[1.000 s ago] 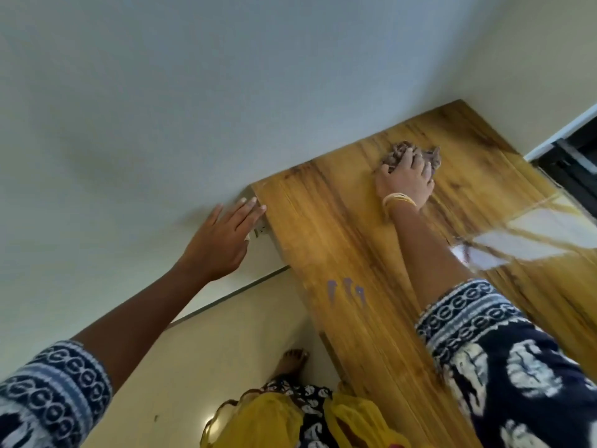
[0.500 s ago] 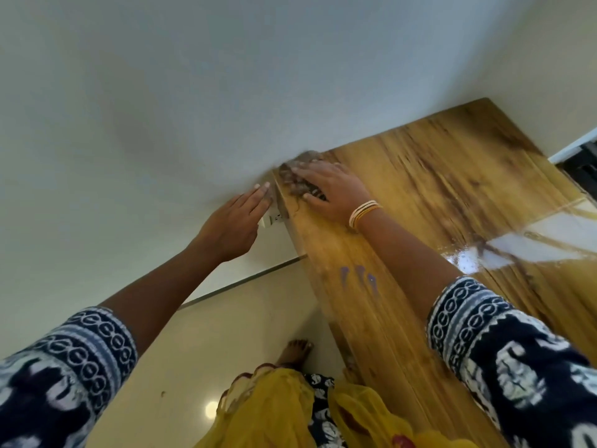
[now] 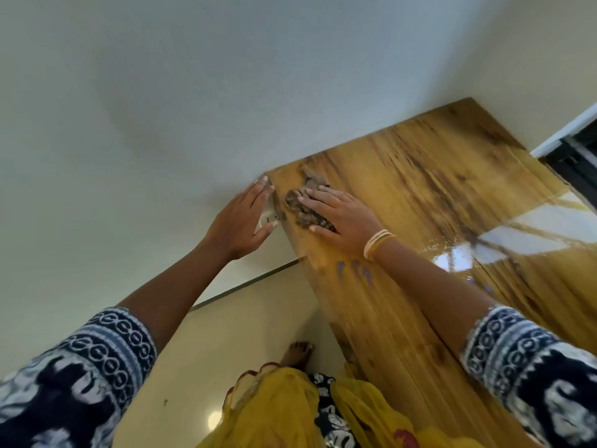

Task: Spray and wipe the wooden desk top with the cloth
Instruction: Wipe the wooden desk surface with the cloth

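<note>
The glossy wooden desk top (image 3: 429, 195) runs from the wall down to the lower right. A crumpled brown cloth (image 3: 302, 202) lies near the desk's far left corner. My right hand (image 3: 342, 215), with bangles at the wrist, presses flat on the cloth. Off the desk's left edge, my left hand (image 3: 240, 221) rests flat against the white wall, fingers together, over a white wall socket (image 3: 268, 216). No spray bottle is in view.
Small purple marks (image 3: 353, 270) show on the desk near its left edge. A bright window reflection (image 3: 529, 234) lies on the right part. A dark frame (image 3: 578, 160) stands at the far right. My foot (image 3: 297, 352) is on the cream floor beside the desk.
My right hand has swept the cloth from the desk's far middle to its left corner, then drawn it slightly toward me. My left hand stayed on the wall.
</note>
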Demonstrator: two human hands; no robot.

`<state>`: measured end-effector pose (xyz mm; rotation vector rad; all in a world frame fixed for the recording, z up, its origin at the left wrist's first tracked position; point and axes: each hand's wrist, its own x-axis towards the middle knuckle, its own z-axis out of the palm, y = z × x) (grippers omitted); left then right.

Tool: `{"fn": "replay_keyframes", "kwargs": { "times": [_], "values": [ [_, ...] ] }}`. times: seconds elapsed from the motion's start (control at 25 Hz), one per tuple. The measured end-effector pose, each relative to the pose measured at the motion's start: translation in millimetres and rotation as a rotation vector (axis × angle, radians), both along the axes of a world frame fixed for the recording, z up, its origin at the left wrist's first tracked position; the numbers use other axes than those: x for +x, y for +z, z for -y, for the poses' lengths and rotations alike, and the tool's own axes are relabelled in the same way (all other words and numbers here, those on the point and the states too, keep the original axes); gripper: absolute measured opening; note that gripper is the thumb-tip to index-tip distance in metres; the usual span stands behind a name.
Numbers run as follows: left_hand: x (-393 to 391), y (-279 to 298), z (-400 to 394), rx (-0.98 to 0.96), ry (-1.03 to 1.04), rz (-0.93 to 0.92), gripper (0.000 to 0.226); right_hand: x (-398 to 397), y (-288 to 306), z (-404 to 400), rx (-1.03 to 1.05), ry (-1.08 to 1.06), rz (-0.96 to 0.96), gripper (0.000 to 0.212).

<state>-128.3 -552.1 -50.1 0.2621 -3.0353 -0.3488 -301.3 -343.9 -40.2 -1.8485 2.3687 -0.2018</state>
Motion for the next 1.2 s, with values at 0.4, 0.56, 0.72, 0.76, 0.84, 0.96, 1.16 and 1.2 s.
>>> {"fn": "replay_keyframes", "kwargs": {
  "times": [0.4,0.56,0.72,0.76,0.84,0.96,1.16,1.2],
  "values": [
    [-44.1,0.9,-45.3,0.187,0.107,0.313,0.097,-112.9,9.3,-123.9,0.061,-1.118,0.043,0.070],
    [-46.2,5.7,-42.3,0.207,0.091,0.369,0.098,-51.5,8.0,-59.7,-0.012,-0.766,0.003,0.063],
    [-48.6,12.7,-44.2,0.152,0.097,0.425,0.098,3.2,2.7,-51.3,0.011,-0.152,0.067,0.058],
    [-49.6,14.4,-44.7,0.141,0.106,0.442,0.098,-7.6,4.0,-60.2,0.018,-0.070,0.092,0.056],
    [-51.1,15.3,-45.5,0.124,0.121,0.463,0.099,-39.2,7.3,-83.9,-0.037,-0.130,0.101,0.054],
    [-51.5,14.4,-46.6,0.094,0.134,0.464,0.100,-96.4,7.1,-143.2,-0.158,-0.626,0.074,0.050],
    [-54.8,19.5,-48.9,0.037,0.201,0.512,0.100,-106.0,3.8,-157.0,-0.038,-1.052,0.034,0.055],
    [-55.5,21.4,-51.2,0.006,0.201,0.516,0.099,-96.3,5.0,-145.0,-0.036,-0.998,0.038,0.055]
  ]
}}
